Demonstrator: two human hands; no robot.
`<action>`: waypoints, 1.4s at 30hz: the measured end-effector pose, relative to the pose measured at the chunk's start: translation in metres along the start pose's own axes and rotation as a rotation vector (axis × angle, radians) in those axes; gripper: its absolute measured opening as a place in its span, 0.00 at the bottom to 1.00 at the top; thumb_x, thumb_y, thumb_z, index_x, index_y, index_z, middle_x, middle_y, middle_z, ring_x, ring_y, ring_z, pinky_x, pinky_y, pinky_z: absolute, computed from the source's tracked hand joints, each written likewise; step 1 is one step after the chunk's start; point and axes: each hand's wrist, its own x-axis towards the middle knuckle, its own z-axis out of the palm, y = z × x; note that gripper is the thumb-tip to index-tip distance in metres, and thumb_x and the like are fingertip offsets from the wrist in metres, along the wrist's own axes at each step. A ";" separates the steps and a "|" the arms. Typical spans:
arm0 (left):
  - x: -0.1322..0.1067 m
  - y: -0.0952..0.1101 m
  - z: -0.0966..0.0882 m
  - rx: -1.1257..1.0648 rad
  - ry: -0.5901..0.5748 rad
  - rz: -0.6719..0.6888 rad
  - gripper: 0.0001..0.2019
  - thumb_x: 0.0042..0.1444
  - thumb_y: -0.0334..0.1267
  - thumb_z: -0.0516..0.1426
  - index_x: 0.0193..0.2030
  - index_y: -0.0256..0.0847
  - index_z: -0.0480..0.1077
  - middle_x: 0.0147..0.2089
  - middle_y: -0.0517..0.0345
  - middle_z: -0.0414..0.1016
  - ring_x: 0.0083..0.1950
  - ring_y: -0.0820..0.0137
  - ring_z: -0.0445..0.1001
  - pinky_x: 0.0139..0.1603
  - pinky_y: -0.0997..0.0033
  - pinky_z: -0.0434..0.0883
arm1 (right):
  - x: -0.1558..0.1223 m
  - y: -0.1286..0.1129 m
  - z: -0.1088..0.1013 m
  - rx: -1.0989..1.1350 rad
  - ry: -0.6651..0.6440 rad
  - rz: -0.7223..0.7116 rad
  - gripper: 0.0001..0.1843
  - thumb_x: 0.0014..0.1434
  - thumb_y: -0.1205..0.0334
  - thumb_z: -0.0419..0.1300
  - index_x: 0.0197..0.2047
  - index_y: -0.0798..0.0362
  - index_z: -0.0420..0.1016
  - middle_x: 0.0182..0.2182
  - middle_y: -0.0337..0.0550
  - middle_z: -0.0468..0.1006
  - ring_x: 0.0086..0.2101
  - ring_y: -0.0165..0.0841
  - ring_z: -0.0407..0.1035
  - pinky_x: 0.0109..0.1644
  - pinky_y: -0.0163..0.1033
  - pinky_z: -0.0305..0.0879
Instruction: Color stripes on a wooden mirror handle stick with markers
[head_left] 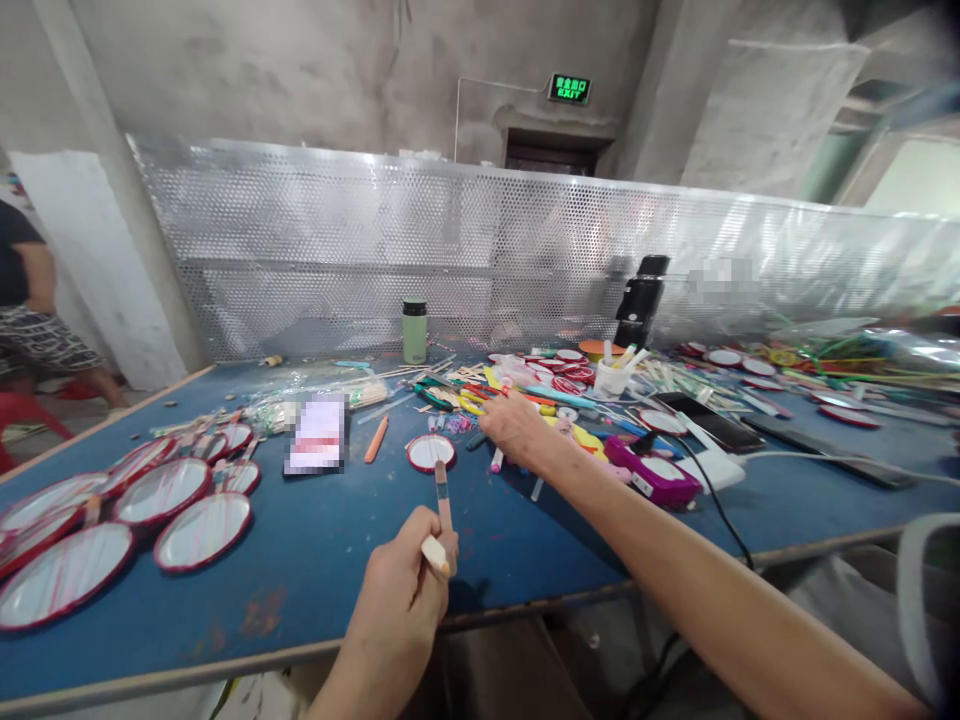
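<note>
My left hand (409, 585) is near the table's front edge, fingers closed round a thin stick (442, 500) that points up and away from me. Just beyond its tip lies a small round red-rimmed mirror (430, 452). My right hand (516, 425) reaches across the blue table (315, 560) into a heap of coloured sticks and small parts (525, 395); its fingers are curled down into the heap and what they touch is hidden.
Several red-rimmed round mirrors (161, 500) lie at the left. A phone (318, 433), a green flask (414, 332), a white cup (611, 378), a black device (639, 300), a magenta tool (652, 475) and a cable (720, 500) sit further back. A perforated metal screen (450, 250) backs the table. Another person (30, 300) stands at far left.
</note>
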 end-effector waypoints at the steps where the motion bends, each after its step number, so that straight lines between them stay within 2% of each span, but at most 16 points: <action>1: 0.000 0.000 0.000 -0.006 0.000 0.001 0.17 0.66 0.48 0.48 0.27 0.45 0.54 0.20 0.71 0.51 0.20 0.76 0.49 0.21 0.78 0.50 | 0.004 -0.001 0.004 -0.004 -0.006 -0.012 0.08 0.65 0.68 0.57 0.35 0.57 0.75 0.33 0.41 0.77 0.37 0.34 0.71 0.47 0.42 0.62; 5: 0.000 0.001 0.000 -0.011 0.013 -0.003 0.17 0.64 0.48 0.50 0.27 0.45 0.54 0.20 0.71 0.52 0.20 0.76 0.50 0.21 0.78 0.51 | 0.013 -0.003 0.017 0.001 0.006 -0.050 0.10 0.66 0.63 0.58 0.33 0.57 0.74 0.31 0.38 0.76 0.35 0.33 0.71 0.49 0.45 0.63; 9: 0.000 0.001 0.000 -0.001 0.033 0.000 0.16 0.63 0.46 0.51 0.27 0.44 0.54 0.20 0.70 0.52 0.21 0.76 0.50 0.22 0.78 0.51 | 0.012 -0.002 0.021 0.067 0.081 -0.074 0.10 0.64 0.70 0.56 0.31 0.57 0.75 0.29 0.42 0.77 0.35 0.35 0.70 0.48 0.43 0.58; 12: 0.000 0.002 0.001 -0.024 0.040 0.004 0.16 0.63 0.45 0.51 0.27 0.44 0.54 0.21 0.71 0.51 0.21 0.76 0.49 0.22 0.78 0.50 | 0.010 0.003 0.015 0.161 0.179 -0.059 0.10 0.63 0.74 0.54 0.33 0.56 0.75 0.30 0.46 0.78 0.34 0.35 0.69 0.46 0.42 0.55; 16: -0.002 0.005 0.004 -0.054 0.068 -0.014 0.16 0.64 0.48 0.50 0.27 0.44 0.55 0.19 0.72 0.49 0.20 0.76 0.47 0.21 0.77 0.48 | -0.003 0.014 -0.006 0.348 0.372 0.035 0.07 0.60 0.74 0.54 0.38 0.57 0.73 0.32 0.46 0.76 0.34 0.33 0.67 0.43 0.40 0.55; 21: -0.002 0.002 0.004 -0.038 0.057 -0.015 0.17 0.64 0.48 0.50 0.27 0.45 0.53 0.19 0.72 0.50 0.20 0.76 0.48 0.21 0.77 0.49 | -0.045 0.007 -0.025 0.710 0.676 0.245 0.02 0.61 0.66 0.57 0.38 0.54 0.69 0.26 0.34 0.69 0.25 0.26 0.62 0.34 0.33 0.59; 26: -0.004 0.000 0.005 -0.020 0.101 -0.024 0.17 0.64 0.49 0.50 0.27 0.45 0.54 0.19 0.71 0.51 0.20 0.76 0.49 0.21 0.77 0.50 | -0.084 -0.027 -0.016 1.124 0.914 0.489 0.07 0.66 0.58 0.54 0.40 0.53 0.65 0.23 0.31 0.67 0.18 0.24 0.62 0.21 0.29 0.58; 30: -0.005 0.003 0.007 0.016 0.104 -0.051 0.18 0.65 0.51 0.49 0.27 0.45 0.55 0.18 0.71 0.51 0.20 0.75 0.49 0.21 0.76 0.50 | -0.098 -0.049 -0.009 1.391 0.938 0.549 0.14 0.68 0.56 0.51 0.38 0.57 0.72 0.17 0.33 0.68 0.14 0.25 0.59 0.15 0.30 0.55; 33: -0.006 0.005 0.007 0.045 0.102 -0.054 0.18 0.66 0.51 0.47 0.27 0.45 0.55 0.18 0.71 0.53 0.20 0.75 0.51 0.22 0.76 0.51 | -0.104 -0.060 -0.011 1.732 0.922 0.608 0.14 0.65 0.55 0.56 0.39 0.57 0.76 0.19 0.38 0.73 0.15 0.25 0.62 0.16 0.29 0.57; 35: -0.006 0.005 0.007 0.051 0.106 -0.044 0.19 0.66 0.51 0.48 0.27 0.44 0.55 0.18 0.70 0.54 0.20 0.75 0.51 0.22 0.76 0.52 | -0.108 -0.067 -0.014 1.884 0.922 0.612 0.12 0.63 0.56 0.60 0.40 0.56 0.77 0.22 0.40 0.76 0.16 0.24 0.64 0.18 0.29 0.59; 38: -0.005 0.004 0.005 0.036 0.097 -0.025 0.19 0.66 0.51 0.48 0.26 0.44 0.55 0.19 0.70 0.53 0.21 0.76 0.50 0.22 0.76 0.52 | -0.111 -0.078 -0.019 1.846 0.949 0.544 0.07 0.63 0.60 0.61 0.41 0.54 0.77 0.25 0.41 0.79 0.17 0.25 0.67 0.20 0.30 0.63; 40: -0.004 0.003 0.004 0.034 0.080 -0.015 0.19 0.66 0.51 0.47 0.27 0.44 0.55 0.19 0.71 0.52 0.21 0.76 0.50 0.22 0.77 0.51 | -0.113 -0.088 -0.025 1.702 0.967 0.472 0.04 0.63 0.65 0.61 0.41 0.52 0.77 0.26 0.39 0.78 0.18 0.25 0.68 0.20 0.30 0.65; 42: -0.003 0.001 0.003 0.047 0.054 0.007 0.19 0.67 0.51 0.47 0.27 0.44 0.54 0.20 0.70 0.52 0.21 0.76 0.50 0.22 0.77 0.51 | -0.112 -0.096 -0.033 1.485 0.993 0.384 0.07 0.62 0.69 0.60 0.41 0.50 0.77 0.27 0.38 0.78 0.20 0.25 0.70 0.22 0.30 0.67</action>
